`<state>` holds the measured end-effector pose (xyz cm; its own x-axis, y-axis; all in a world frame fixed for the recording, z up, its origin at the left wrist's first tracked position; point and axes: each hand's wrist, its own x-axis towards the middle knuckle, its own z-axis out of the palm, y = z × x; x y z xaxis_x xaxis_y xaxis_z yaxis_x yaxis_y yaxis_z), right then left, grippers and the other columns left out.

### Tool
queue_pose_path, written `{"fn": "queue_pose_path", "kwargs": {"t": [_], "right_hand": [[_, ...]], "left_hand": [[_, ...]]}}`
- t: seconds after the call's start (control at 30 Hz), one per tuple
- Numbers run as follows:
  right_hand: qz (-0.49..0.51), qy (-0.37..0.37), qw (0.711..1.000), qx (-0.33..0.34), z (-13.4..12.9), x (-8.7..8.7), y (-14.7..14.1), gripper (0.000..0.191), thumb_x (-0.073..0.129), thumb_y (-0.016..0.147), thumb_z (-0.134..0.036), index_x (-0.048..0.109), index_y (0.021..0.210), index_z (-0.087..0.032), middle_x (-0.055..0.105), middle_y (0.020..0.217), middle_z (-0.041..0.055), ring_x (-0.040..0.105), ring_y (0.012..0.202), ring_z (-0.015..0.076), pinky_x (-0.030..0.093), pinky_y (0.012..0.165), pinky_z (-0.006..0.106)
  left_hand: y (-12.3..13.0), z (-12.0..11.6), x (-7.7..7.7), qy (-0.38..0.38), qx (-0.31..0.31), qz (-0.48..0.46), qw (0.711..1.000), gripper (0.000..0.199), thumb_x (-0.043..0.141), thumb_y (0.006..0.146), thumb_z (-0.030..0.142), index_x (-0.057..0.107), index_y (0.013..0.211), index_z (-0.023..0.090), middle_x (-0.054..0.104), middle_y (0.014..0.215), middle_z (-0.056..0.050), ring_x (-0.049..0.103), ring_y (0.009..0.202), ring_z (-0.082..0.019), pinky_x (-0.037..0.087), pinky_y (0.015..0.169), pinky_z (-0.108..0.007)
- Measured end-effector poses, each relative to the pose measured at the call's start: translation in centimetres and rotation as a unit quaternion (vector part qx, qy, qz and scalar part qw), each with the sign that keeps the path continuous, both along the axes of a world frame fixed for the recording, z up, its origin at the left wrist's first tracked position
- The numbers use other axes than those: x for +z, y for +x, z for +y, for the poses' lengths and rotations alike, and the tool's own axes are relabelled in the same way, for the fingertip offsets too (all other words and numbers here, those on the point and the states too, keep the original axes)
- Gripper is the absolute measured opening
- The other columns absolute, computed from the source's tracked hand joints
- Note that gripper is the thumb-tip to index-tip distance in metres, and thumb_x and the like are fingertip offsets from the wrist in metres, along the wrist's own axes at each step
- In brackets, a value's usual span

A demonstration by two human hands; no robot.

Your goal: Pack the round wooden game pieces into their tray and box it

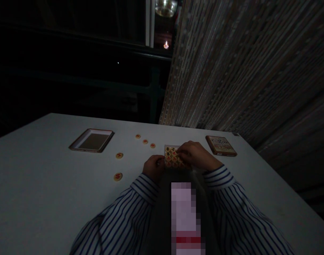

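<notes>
A small clear-sided box (165, 146) stands close in front of me, filled with rows of round xiangqi pieces (174, 159) marked in red and black characters. My left hand (153, 167) is curled against the box's left edge, its fingertips gripping there. Over the right part of the box bends my right hand (195, 155); its fingers are pinched together down at the pieces. What lies between those fingertips is hidden. Loose red-marked pieces lie to the left: one piece (117, 176) nearest me, another piece (119, 155) behind it, and three more (145, 141) in a slanting row farther back.
On the white table (58, 198), an open shallow tray or lid (91, 140) lies back left. A closed flat box with printed characters (221, 145) rests to the right. A string curtain (217, 63) hangs beyond the table's back right edge. The room is dim.
</notes>
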<state>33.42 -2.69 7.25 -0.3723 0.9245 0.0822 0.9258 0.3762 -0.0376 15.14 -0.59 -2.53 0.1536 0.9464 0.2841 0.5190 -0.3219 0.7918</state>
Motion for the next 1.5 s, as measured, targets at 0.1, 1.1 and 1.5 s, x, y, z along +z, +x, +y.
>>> {"fn": "queue_pose_path", "kwargs": {"t": [0.1,1.1,1.5], "right_hand": [[-0.004,-0.012,1.000,0.017,-0.8,0.2,-0.1,0.023,0.048,0.082,-0.021,0.066,0.095,-0.020,0.066,0.095,0.0061,0.056,0.091,0.0189,0.038,0.079,0.029],[-0.046,-0.079,0.994,0.063,-0.3,-1.3,-0.9,0.023,0.054,0.081,-0.033,0.065,0.101,-0.032,0.059,0.109,0.0043,0.050,0.100,0.0234,0.036,0.075,0.034],[-0.045,-0.075,0.994,0.061,-0.7,-0.9,-1.0,0.021,0.053,0.081,-0.032,0.066,0.098,-0.029,0.061,0.102,0.0040,0.051,0.097,0.0218,0.035,0.073,0.031]], "left_hand": [[0.0,0.0,0.1,0.001,-0.005,-0.007,1.000,0.019,0.051,0.074,0.021,0.067,0.084,0.018,0.068,0.082,-0.004,0.062,0.073,-0.014,0.050,0.068,-0.027],[0.0,-0.3,0.1,-0.002,-0.001,-0.021,1.000,0.018,0.051,0.074,0.020,0.066,0.083,0.017,0.067,0.082,-0.004,0.061,0.073,-0.014,0.049,0.068,-0.026],[0.0,0.0,-0.4,-0.009,-0.006,-0.028,1.000,0.018,0.051,0.074,0.021,0.066,0.084,0.017,0.067,0.083,-0.004,0.062,0.074,-0.014,0.050,0.069,-0.027]]}}
